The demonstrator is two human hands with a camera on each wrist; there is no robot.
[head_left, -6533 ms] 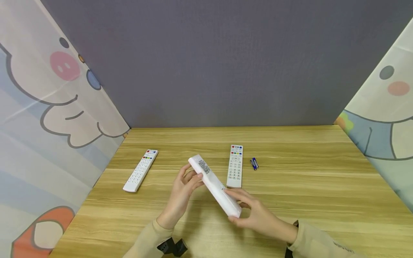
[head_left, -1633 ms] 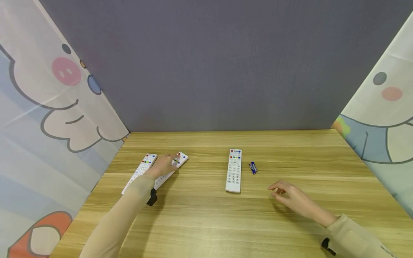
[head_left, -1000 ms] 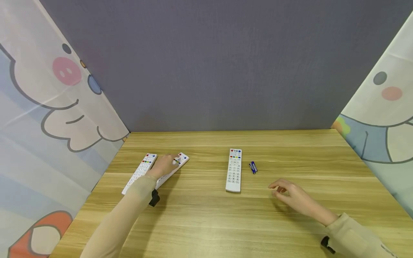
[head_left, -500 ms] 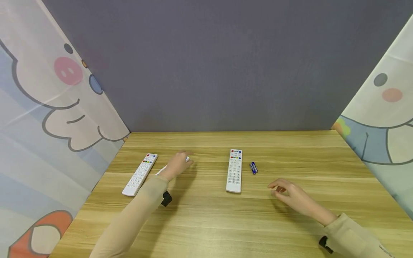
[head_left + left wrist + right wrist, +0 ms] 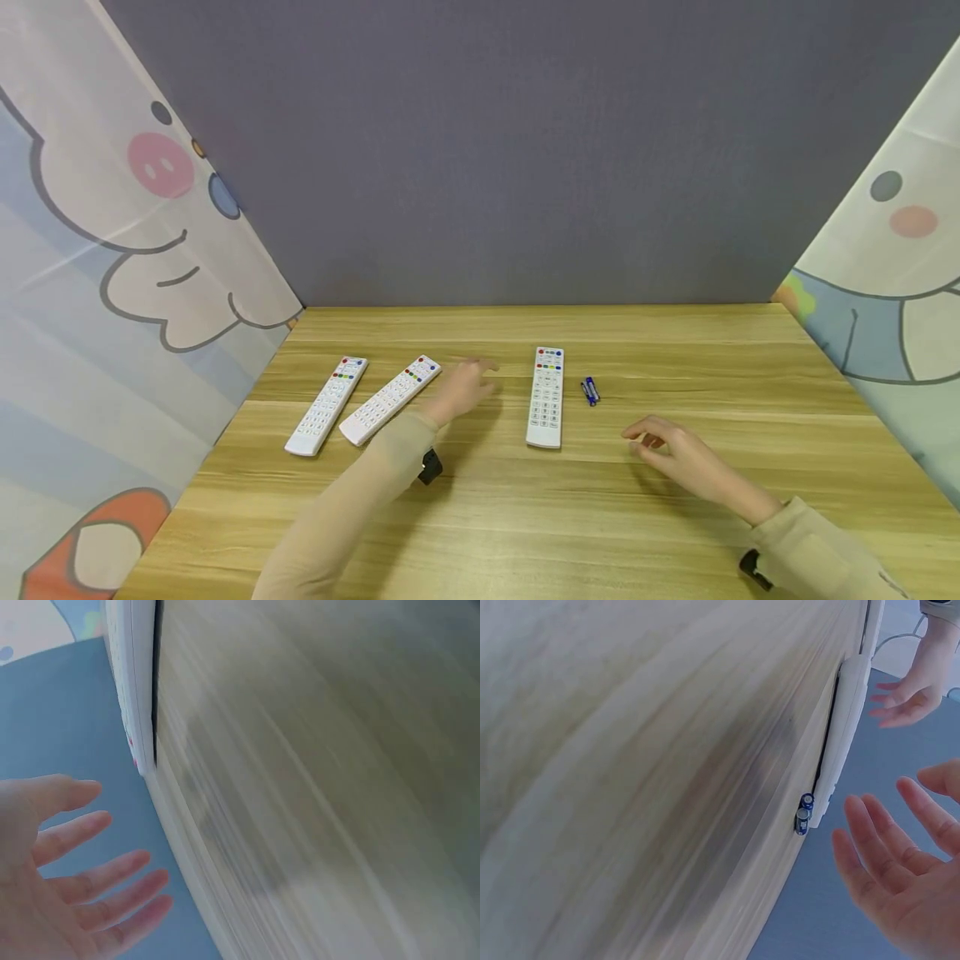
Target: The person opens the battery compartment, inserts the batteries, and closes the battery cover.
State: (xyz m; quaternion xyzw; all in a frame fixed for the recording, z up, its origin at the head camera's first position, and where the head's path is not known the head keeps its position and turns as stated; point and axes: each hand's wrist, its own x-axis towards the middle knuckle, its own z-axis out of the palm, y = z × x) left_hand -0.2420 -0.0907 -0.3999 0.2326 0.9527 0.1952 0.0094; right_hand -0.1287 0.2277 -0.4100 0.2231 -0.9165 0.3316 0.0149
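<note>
My left hand (image 5: 459, 392) hovers over the table with its fingers spread loosely, holding nothing. It is between a slanted white remote control (image 5: 391, 400) on its left and an upright-lying middle remote control (image 5: 545, 398) on its right. In the left wrist view the left hand's fingers (image 5: 112, 877) are apart, and a remote's side edge (image 5: 139, 682) shows beyond them. My right hand (image 5: 675, 458) stays above the table at the right, fingers relaxed and without anything in them. Two small blue batteries (image 5: 590, 391) lie side by side between the middle remote and that hand.
A third white remote control (image 5: 326, 407) lies at the far left, beside the slanted one. The wooden table (image 5: 525, 525) ends at a dark grey panel (image 5: 525, 150) at the back. Cartoon-printed cloths (image 5: 885, 275) flank both sides.
Earlier both hands held a remote with its back up. It now lies button-side up beside the left remote. My left hand has let go and moved right; the right hand has hardly moved lately.
</note>
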